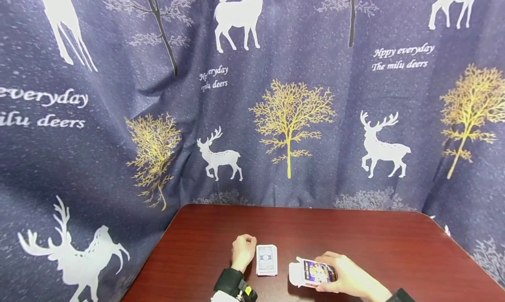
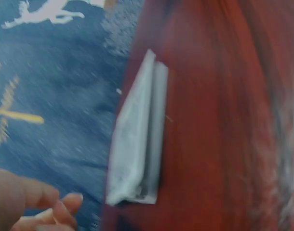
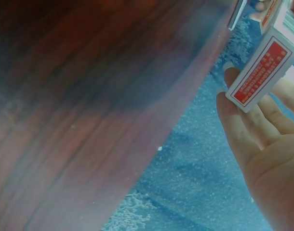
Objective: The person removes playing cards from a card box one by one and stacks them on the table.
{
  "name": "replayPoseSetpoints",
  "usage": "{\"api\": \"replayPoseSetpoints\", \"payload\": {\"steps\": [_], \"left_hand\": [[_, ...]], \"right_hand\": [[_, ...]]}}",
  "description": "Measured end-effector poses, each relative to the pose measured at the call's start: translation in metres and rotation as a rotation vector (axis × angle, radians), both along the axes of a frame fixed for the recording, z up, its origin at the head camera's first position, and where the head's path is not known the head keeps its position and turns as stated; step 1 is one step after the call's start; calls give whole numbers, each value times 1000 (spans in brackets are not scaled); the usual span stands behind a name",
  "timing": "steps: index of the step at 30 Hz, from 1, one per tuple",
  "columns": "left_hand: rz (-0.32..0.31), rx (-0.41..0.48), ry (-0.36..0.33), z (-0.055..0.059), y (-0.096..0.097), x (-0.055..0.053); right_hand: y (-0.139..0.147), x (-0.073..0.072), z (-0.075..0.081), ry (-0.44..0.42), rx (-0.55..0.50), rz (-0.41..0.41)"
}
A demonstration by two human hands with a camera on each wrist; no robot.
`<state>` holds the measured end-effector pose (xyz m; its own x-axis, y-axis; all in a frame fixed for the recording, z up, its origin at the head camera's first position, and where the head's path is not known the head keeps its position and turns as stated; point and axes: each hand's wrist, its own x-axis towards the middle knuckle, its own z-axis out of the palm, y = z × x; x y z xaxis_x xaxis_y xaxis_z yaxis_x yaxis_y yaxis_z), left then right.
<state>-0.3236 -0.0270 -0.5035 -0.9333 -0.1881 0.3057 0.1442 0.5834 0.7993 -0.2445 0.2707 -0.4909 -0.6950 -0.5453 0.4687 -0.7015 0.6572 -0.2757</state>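
A stack of playing cards (image 1: 266, 260), with a blue-and-white patterned back on top, lies on the table. Just left of it is my left hand (image 1: 243, 251), its fingers loosely bent and holding nothing. In the left wrist view the playing cards (image 2: 137, 134) appear edge-on and blurred, in two parts with a dark gap, apart from the fingertips (image 2: 72, 202). My right hand (image 1: 339, 271) grips a card box (image 1: 315, 272) with a colourful front, its white flaps open toward the cards. The right wrist view shows the card box's (image 3: 262, 72) red-printed end against the fingers (image 3: 253, 120).
The dark red wooden table (image 1: 335, 232) has rounded far corners. Behind it and to its left hangs a blue-grey curtain (image 1: 315, 161) printed with deer and trees. A black wrist strap (image 1: 229, 281) with a device sits on the left wrist.
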Motion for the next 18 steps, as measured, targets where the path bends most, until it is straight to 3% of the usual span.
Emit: {"api": "replayPoseSetpoints", "payload": {"steps": [3,8,10,18], "left_hand": [[-149,8,29,8,4,12],[-495,57,8,23,23,36],[-583,76,11,27,31,44],[-614,150,-81,18,47,66]], "right_hand": [[-1,-1,2,-8,-3,6],[-4,-3,10,-20,-20,2],[-5,-5,14,-11,-23,8],[-12,-5,16,9,-6,27]]}}
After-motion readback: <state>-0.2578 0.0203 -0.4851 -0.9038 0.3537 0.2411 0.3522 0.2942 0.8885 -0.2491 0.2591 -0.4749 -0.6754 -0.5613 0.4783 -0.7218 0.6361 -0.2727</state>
